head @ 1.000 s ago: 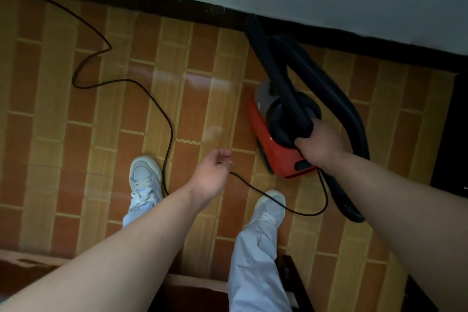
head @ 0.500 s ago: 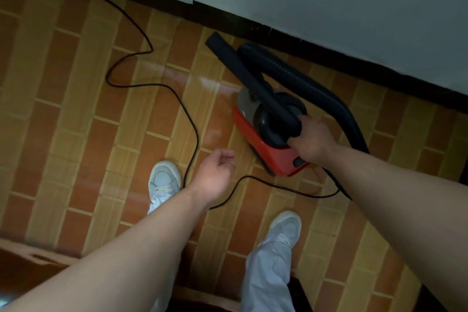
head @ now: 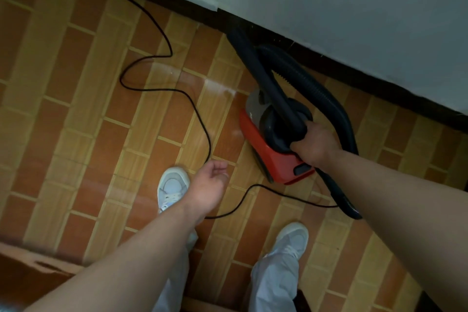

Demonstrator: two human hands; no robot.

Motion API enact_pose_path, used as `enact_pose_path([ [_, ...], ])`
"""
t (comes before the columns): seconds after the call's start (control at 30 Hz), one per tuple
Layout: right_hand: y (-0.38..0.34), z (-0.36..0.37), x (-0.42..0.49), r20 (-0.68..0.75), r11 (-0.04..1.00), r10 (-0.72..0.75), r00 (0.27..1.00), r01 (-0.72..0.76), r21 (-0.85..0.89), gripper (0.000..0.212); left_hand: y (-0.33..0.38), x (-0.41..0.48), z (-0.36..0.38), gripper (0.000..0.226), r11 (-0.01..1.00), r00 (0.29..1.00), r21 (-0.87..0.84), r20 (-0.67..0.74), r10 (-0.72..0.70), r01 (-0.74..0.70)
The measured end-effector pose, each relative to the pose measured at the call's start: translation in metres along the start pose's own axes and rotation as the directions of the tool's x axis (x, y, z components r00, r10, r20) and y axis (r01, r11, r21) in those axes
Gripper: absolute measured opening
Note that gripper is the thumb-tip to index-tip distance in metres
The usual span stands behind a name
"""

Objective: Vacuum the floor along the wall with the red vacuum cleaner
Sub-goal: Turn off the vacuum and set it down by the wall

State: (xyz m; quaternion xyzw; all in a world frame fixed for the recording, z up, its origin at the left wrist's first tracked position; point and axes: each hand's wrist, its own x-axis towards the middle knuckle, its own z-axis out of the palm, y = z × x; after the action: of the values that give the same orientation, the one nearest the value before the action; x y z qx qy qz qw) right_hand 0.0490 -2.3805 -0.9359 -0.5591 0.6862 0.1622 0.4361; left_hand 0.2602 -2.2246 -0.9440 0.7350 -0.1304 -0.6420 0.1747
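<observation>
We wear white lace-up sneakers [head: 173,185] and pale, loose trousers [head: 273,284] that bunch over them. Our forearms [head: 141,261] are bare down to the left hand [head: 207,190] and right hand [head: 314,147].

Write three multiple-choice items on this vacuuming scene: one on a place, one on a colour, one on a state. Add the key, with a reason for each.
1. Where is the tip of the black nozzle?
A. at the dark baseboard
B. inside a bucket
C. on a rug

2. What colour is the body of the vacuum cleaner?
A. blue
B. red
C. yellow

3. What is the right hand doing?
A. gripping the near end of the nozzle
B. hanging open and empty
C. closed in an empty fist

Key:
1 A, the far end of the tube meets the black strip.
2 B, the casing below the black hose fitting is plainly red.
3 A, the fingers curl round the black tube above the cleaner.
</observation>
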Motion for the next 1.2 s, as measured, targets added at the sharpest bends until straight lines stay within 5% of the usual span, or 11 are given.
enact_pose_path([
  [0.13,-0.008,0.003,-0.008,-0.041,0.989,0.076,0.996,-0.070,0.128,0.066,0.011,0.000,-0.020,0.026,1.000,0.999,0.013,0.030,-0.019,0.018],
  [0.4,-0.025,0.017,-0.033,-0.099,0.984,0.166,0.981,-0.159,0.078,0.088,0.038,0.002,-0.072,0.023,0.994,1.000,0.113,0.025,0.006,-0.009],
  [0.67,-0.023,0.057,-0.028,-0.324,0.979,0.164,0.932,-0.194,-0.062,0.111,0.026,0.002,-0.067,0.023,0.990,1.000,0.144,-0.012,0.010,-0.009],
  [0.83,-0.014,0.074,-0.036,-0.423,0.960,0.112,0.899,-0.208,-0.187,0.109,0.004,-0.005,-0.050,0.023,0.988,0.999,0.145,-0.030,-0.039,0.043],
  [1.03,-0.010,0.085,-0.064,-0.371,0.950,0.089,0.924,-0.190,-0.246,0.097,-0.002,-0.032,-0.036,0.022,0.987,0.998,0.154,-0.048,-0.048,0.054],
  [1.2,-0.025,0.078,-0.095,-0.231,0.984,0.066,0.971,-0.102,-0.147,0.051,0.021,-0.066,-0.040,0.022,0.988,0.999,0.156,-0.051,-0.004,0.012],
])
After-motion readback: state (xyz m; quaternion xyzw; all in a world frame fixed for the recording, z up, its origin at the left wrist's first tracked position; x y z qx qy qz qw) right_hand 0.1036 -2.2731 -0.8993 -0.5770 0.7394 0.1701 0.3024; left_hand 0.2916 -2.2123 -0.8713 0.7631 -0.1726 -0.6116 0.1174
